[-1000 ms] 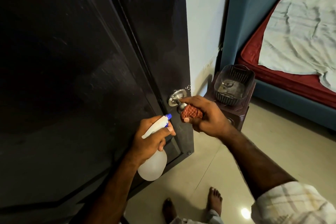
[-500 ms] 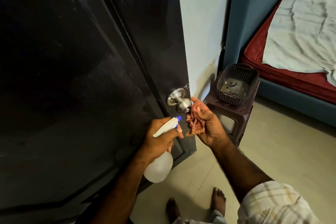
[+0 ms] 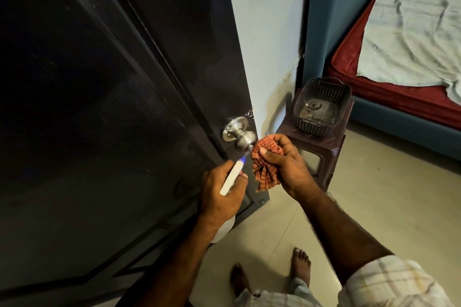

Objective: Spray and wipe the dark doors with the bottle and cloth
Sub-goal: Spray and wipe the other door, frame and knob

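Observation:
The dark door (image 3: 104,107) fills the left half of the view, with a silver knob (image 3: 243,139) near its right edge. My left hand (image 3: 222,193) grips a white spray bottle (image 3: 230,179) with a blue nozzle aimed up at the knob; droplets fleck the knob plate and the door edge. The bottle's round body (image 3: 222,232) shows below my wrist. My right hand (image 3: 284,164) holds a bunched red checked cloth (image 3: 265,167) just right of and below the knob, not touching it.
A brown plastic stool (image 3: 321,147) with a dark basket (image 3: 321,107) on top stands right of the door by the pale wall. Beyond is a blue-framed bed (image 3: 399,117) with a red mattress. My bare feet (image 3: 272,274) stand on the tiled floor.
My right hand has come off the knob with the cloth and bunched it beside the knob. The bottle's nozzle rose toward the knob, and spray droplets now show around it.

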{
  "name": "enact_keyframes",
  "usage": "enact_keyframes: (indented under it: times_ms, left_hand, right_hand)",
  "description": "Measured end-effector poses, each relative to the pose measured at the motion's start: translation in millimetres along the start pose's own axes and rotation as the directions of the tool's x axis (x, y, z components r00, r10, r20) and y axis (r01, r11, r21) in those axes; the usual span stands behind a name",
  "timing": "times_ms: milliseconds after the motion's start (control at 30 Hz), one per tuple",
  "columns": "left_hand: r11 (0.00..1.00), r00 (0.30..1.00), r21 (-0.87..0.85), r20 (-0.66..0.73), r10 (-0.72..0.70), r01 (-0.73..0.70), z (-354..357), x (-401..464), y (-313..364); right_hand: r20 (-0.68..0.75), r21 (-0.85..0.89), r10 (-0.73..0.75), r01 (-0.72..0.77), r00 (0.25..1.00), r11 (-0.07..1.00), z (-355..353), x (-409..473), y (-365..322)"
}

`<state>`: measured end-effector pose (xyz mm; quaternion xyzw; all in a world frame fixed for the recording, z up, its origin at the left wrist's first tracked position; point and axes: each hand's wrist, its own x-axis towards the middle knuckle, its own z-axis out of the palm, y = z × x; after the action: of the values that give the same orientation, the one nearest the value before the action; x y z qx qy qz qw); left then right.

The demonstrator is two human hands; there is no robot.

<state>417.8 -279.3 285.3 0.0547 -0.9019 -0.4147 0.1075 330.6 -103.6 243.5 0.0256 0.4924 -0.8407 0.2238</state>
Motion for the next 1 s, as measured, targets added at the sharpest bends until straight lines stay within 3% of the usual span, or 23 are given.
enact_keyframes:
  times_ms: [167, 333, 467, 533, 600, 667, 733, 767, 833, 933, 1000]
  left_hand:
    - [0.998, 0.999, -0.07, -0.046, -0.013, 0.01, -3.1, 2.9, 2.2]
    - [0.996, 0.999, -0.084, 0.034, 0.005, -0.002, -4.9, 2.7, 6.5]
    - [0.991, 0.997, -0.107, 0.011, -0.079, 0.08, -5.1, 5.3, 2.2]
    - [0.989, 0.995, -0.114, 0.003, -0.098, 0.098, -8.0, 4.9, -1.2]
    - [0.987, 0.994, -0.12, 0.006, -0.11, 0.11, -11.8, 5.7, -3.5]
    - [0.979, 0.986, -0.125, 0.006, -0.164, 0.164, -15.2, 8.1, -2.9]
    - [0.972, 0.981, -0.135, 0.0, -0.193, 0.191, -18.4, 11.6, -3.2]
    - [0.973, 0.981, -0.131, -0.003, -0.194, 0.192, -19.7, 13.4, -4.1]
    - [0.97, 0.978, -0.126, -0.001, -0.211, 0.209, -22.6, 15.0, -4.3]
    - [0.966, 0.974, -0.13, 0.005, -0.224, 0.223, -26.1, 16.5, -5.1]
    - [0.965, 0.973, -0.131, 0.004, -0.23, 0.228, -27.7, 16.4, -5.3]
  right_hand:
    - [0.021, -0.196, -0.149, 0.15, 0.989, 0.969, 3.5, -3.5, -4.4]
    - [-0.046, -0.197, -0.192, 0.18, 0.98, 0.964, 1.9, -0.7, -13.5]
    - [-0.016, -0.231, -0.235, 0.225, 0.972, 0.946, 5.3, 0.6, -15.7]
    - [0.081, -0.342, -0.33, 0.337, 0.94, 0.877, 10.6, 2.6, -15.0]
    - [0.272, -0.475, -0.389, 0.475, 0.88, 0.741, 12.2, 9.5, -14.4]
    - [0.423, -0.57, -0.38, 0.568, 0.823, 0.594, 10.1, 18.8, -19.1]
    - [0.478, -0.616, -0.339, 0.585, 0.81, 0.528, 7.0, 27.7, -26.9]
    - [0.477, -0.626, -0.312, 0.567, 0.822, 0.536, 6.1, 30.8, -30.9]
    - [0.43, -0.576, -0.228, 0.46, 0.873, 0.676, 2.2, 33.1, -36.5]
    - [0.37, -0.359, -0.13, 0.271, 0.92, 0.893, -7.0, 36.8, -35.8]
    - [0.344, -0.212, -0.082, 0.162, 0.935, 0.964, -9.1, 36.6, -30.8]
